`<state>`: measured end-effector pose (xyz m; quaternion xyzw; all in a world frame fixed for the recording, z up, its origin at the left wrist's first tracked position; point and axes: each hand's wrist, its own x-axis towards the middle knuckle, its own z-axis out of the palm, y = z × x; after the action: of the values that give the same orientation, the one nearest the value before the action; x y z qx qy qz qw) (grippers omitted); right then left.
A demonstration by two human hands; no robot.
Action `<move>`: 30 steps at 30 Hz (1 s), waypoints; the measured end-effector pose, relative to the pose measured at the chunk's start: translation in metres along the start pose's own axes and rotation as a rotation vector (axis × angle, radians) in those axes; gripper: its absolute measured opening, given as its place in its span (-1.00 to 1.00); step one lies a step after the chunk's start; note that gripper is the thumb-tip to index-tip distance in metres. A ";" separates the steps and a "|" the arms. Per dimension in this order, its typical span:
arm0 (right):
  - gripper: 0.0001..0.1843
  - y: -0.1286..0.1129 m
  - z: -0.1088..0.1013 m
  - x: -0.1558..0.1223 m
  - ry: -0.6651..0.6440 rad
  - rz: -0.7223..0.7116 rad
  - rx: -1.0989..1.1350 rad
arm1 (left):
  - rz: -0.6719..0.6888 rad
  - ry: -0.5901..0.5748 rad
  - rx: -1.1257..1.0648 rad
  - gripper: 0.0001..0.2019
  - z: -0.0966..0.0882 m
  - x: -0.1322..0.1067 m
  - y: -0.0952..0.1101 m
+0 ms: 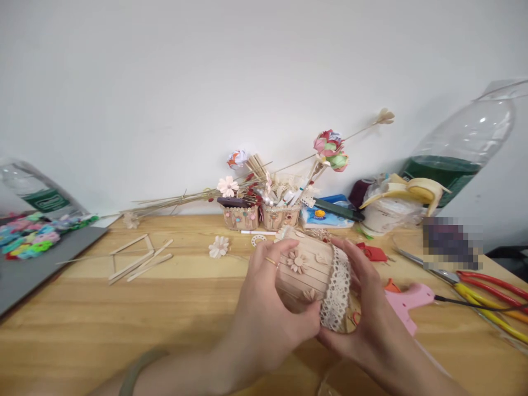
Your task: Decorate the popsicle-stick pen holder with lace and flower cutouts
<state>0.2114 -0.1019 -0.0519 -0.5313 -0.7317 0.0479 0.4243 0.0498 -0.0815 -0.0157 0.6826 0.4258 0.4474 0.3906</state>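
Note:
Both my hands hold a small pot [307,269] made of popsicle sticks, tipped on its side just above the wooden table [124,324]. It carries small paper flowers on its wall and a band of cream lace around its rim. My left hand [264,308] wraps its left side, fingers curled over the top and thumb by the lace. On the other side, my right hand [367,308] cups the rim end, fingers bent around the lace.
Two similar decorated pots [258,215] with paper flowers and sticks stand at the back. Loose popsicle sticks [138,258] lie left. A pink glue gun [408,305], scissors [474,278], plastic bottles [457,148], a banana peel [406,192] and a grey board with colourful pieces [28,247] surround the area.

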 end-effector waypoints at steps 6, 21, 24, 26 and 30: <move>-0.04 -0.002 0.001 0.000 0.010 -0.005 0.018 | -0.014 0.017 0.001 -0.48 0.001 0.000 0.002; -0.05 -0.001 0.000 0.001 0.006 -0.027 0.005 | -0.042 -0.038 -0.037 -0.49 -0.002 0.000 0.001; -0.01 0.002 0.000 0.001 -0.005 -0.013 0.023 | -0.037 -0.087 -0.044 -0.46 -0.004 0.001 0.001; 0.00 0.004 0.000 0.001 -0.013 -0.007 0.033 | -0.036 -0.097 -0.050 -0.46 -0.004 0.001 0.001; 0.02 0.005 0.000 0.000 -0.024 0.001 0.039 | -0.058 -0.100 -0.081 -0.48 -0.004 0.002 0.000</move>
<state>0.2147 -0.0993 -0.0544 -0.5228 -0.7354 0.0689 0.4256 0.0464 -0.0787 -0.0137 0.6752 0.4067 0.4182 0.4514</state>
